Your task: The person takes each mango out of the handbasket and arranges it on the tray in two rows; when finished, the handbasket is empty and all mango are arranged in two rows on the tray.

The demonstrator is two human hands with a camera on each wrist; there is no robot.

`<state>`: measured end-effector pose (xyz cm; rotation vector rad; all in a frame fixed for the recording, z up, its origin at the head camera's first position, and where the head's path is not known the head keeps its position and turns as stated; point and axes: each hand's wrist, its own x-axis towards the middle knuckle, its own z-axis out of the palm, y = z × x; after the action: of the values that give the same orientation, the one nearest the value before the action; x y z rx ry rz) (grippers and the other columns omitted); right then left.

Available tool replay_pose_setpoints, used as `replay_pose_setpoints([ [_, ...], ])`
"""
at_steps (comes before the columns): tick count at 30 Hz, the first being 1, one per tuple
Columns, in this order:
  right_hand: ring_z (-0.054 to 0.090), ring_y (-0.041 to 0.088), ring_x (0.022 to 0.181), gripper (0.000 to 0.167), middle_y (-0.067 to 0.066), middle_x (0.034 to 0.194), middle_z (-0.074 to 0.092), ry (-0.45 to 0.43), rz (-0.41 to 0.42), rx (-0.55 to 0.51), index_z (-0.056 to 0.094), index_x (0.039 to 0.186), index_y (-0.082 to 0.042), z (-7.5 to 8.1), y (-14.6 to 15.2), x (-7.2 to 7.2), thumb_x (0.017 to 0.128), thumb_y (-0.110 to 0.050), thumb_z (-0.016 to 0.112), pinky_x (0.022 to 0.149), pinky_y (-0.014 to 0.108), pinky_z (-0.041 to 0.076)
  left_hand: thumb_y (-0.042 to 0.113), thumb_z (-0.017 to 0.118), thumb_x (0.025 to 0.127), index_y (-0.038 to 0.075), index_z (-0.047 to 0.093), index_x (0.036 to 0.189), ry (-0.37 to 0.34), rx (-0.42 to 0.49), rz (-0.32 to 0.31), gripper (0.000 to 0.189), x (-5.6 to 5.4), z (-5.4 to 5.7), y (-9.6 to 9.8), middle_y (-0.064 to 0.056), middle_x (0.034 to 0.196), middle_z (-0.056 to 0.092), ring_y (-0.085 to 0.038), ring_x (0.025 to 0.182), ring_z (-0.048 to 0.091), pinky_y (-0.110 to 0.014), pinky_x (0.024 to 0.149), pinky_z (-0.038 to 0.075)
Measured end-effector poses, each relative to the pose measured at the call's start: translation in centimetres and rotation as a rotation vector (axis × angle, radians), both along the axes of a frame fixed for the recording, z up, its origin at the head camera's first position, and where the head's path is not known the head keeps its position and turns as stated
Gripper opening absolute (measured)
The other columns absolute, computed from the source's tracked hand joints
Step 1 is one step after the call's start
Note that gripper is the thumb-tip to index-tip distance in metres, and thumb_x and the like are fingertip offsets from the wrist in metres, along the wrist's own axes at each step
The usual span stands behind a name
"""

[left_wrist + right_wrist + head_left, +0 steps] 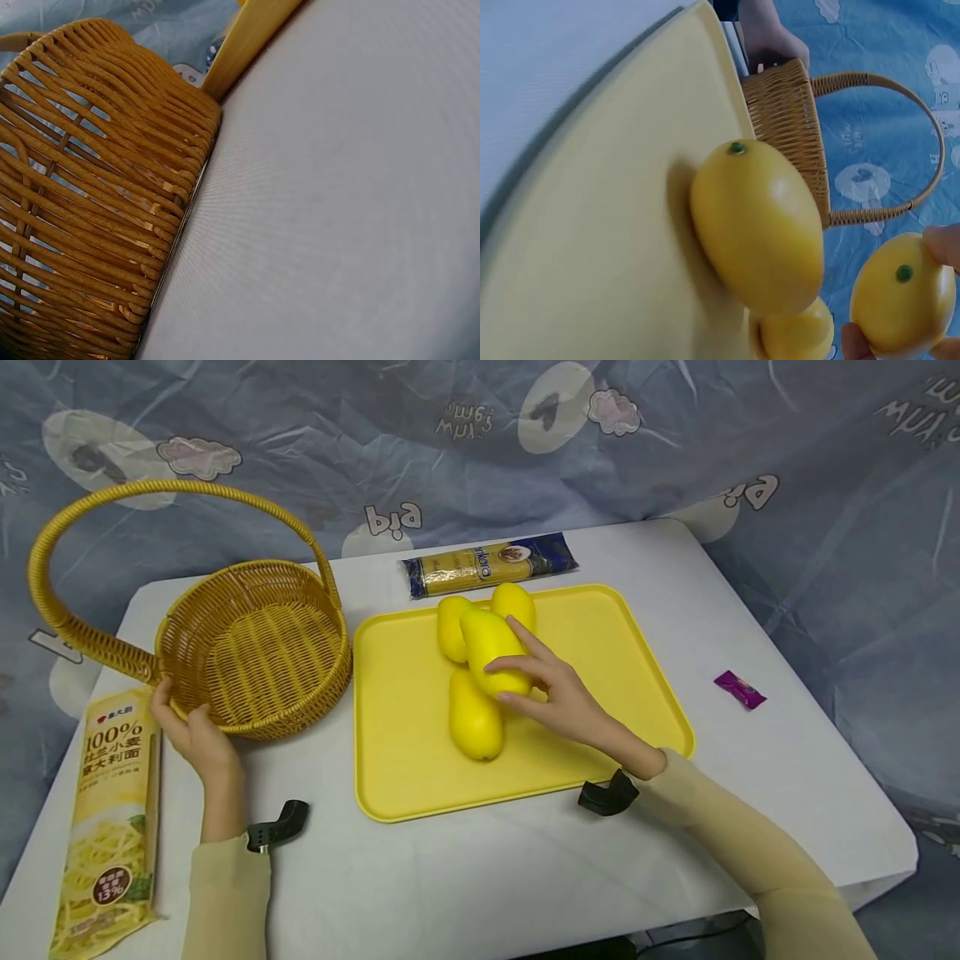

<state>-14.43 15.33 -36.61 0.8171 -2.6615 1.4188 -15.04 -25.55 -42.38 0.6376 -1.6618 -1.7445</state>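
My right hand (pixel 558 693) grips a smooth yellow mango (pixel 487 647) above the yellow tray (pixel 405 768). The right wrist view shows this held mango (pixel 892 307) between the fingers, its green stem spot facing the camera. Under it on the tray lies another mango (pixel 476 722), with two more mangoes (pixel 452 631) just behind. At the left, my left hand (pixel 198 739) holds the near rim of a round wicker basket (pixel 277 639), close to the base of its tall handle. Nothing lies inside the basket. Its woven side (pixel 97 195) fills the left of the left wrist view.
A long pasta packet (pixel 112 818) lies left of my left forearm. Behind the tray is a blue and gold spaghetti packet (pixel 487 567). A small purple wrapped candy (pixel 740 690) lies on the white table (pixel 465 885) at the right. Patterned grey-blue cloth (pixel 337 443) hangs behind.
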Motion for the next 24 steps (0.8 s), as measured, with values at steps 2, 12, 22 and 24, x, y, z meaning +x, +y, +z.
replay_pose_setpoints([
  [2,0.034,0.024,0.139,0.031,0.001,0.159,0.015,-0.009,-0.019,-0.001,0.064,0.117,-0.017,-0.4,0.7,0.3,0.086,-0.017,0.066,0.090,0.027,0.049,-0.002,0.027,0.088,0.019,0.039,0.135,0.003,-0.001,-0.002,0.053,0.0,0.0,0.0,0.004,0.148,0.030,-0.003,0.134,0.026,-0.012,0.101,0.023],
  [12,0.042,0.025,0.130,0.031,0.003,0.159,0.014,-0.063,-0.102,0.032,0.063,0.118,-0.016,-2.2,3.2,1.5,0.087,-0.017,0.065,0.079,0.014,0.042,-0.002,0.027,0.089,0.018,0.039,0.135,0.000,-0.003,-0.007,0.052,0.0,0.0,0.0,0.004,0.148,0.030,-0.003,0.134,0.026,-0.013,0.102,0.023],
  [22,0.023,0.033,0.143,0.031,0.014,0.157,0.017,-0.079,-0.133,0.104,0.064,0.117,-0.018,-3.6,3.9,2.2,0.086,-0.017,0.066,0.106,0.049,0.033,-0.002,0.027,0.088,0.020,0.039,0.135,-0.005,-0.003,-0.009,0.052,0.1,0.0,0.0,0.005,0.148,0.030,-0.003,0.134,0.027,-0.012,0.102,0.023],
  [24,0.022,0.034,0.143,0.031,0.015,0.157,0.017,-0.080,-0.129,0.115,0.064,0.117,-0.018,-3.7,3.9,2.3,0.086,-0.016,0.066,0.110,0.054,0.028,-0.001,0.027,0.089,0.020,0.039,0.135,-0.005,-0.001,-0.008,0.052,0.1,0.1,0.0,0.005,0.147,0.030,-0.003,0.134,0.027,-0.011,0.102,0.023],
])
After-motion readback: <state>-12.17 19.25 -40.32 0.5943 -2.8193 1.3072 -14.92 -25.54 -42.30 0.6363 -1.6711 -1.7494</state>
